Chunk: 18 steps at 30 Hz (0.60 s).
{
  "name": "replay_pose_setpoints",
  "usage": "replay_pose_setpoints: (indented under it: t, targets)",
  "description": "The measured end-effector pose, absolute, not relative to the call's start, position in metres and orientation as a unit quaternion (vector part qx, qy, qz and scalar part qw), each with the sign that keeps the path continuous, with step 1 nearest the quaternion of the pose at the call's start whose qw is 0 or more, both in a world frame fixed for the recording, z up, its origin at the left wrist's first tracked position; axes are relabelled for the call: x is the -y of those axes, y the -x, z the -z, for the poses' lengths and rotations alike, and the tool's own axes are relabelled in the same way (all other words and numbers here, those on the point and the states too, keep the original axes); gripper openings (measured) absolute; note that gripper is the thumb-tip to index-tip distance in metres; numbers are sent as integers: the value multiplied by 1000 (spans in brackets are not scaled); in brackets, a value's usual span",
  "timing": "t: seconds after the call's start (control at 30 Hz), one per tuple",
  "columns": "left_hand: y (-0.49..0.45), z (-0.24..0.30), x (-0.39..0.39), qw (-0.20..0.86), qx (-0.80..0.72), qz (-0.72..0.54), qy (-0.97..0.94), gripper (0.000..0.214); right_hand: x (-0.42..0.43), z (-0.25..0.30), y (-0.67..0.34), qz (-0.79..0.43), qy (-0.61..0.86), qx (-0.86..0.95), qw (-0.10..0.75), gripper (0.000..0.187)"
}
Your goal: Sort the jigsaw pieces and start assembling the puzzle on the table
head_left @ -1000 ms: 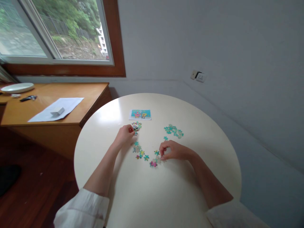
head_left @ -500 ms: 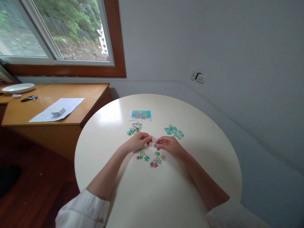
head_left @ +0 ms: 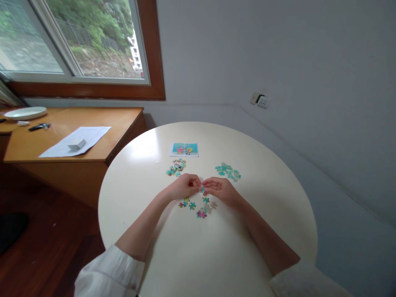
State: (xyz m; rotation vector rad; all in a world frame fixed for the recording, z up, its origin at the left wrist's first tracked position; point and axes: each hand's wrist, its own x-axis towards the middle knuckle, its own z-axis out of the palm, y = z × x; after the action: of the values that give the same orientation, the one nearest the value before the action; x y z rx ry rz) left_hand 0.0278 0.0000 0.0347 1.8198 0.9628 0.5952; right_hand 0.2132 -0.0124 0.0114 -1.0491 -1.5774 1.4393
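My left hand (head_left: 185,185) and my right hand (head_left: 222,191) meet at the fingertips over the round table's middle. Between them is a small teal jigsaw puzzle piece (head_left: 202,189), pinched from both sides and partly covered by the fingers. Just below, several loose puzzle pieces lie on the tabletop, among them a teal piece (head_left: 192,206), a pink piece (head_left: 201,213) and a pale piece (head_left: 213,205) seen from its plain side. Beyond my left hand is a heap of mixed-colour pieces (head_left: 177,166). A mostly teal heap (head_left: 228,171) lies past my right hand.
A picture card (head_left: 185,149) with cartoon figures lies behind the heaps on the white table (head_left: 266,231). To the left, a wooden desk (head_left: 123,132) holds paper (head_left: 95,134), a small white box (head_left: 77,144) and a white plate (head_left: 26,113). Wall sockets (head_left: 262,102) are at the back right.
My left hand has moved right and closed its fingers at the piece by my right fingertips. The gap between the hands has shut. The camera view shifted slightly.
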Motion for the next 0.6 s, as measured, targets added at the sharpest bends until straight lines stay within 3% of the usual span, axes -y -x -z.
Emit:
replay_pose_setpoints:
  t: [0.23,0.6]
  targets:
    - [5,-29,-26,326,-547,-269,-723,13,9,-23,-233,-362,429,792,240,19]
    - [32,-25,-38,282,-645,-296,-646,15,12,-24,-234,-336,409,831,170,14]
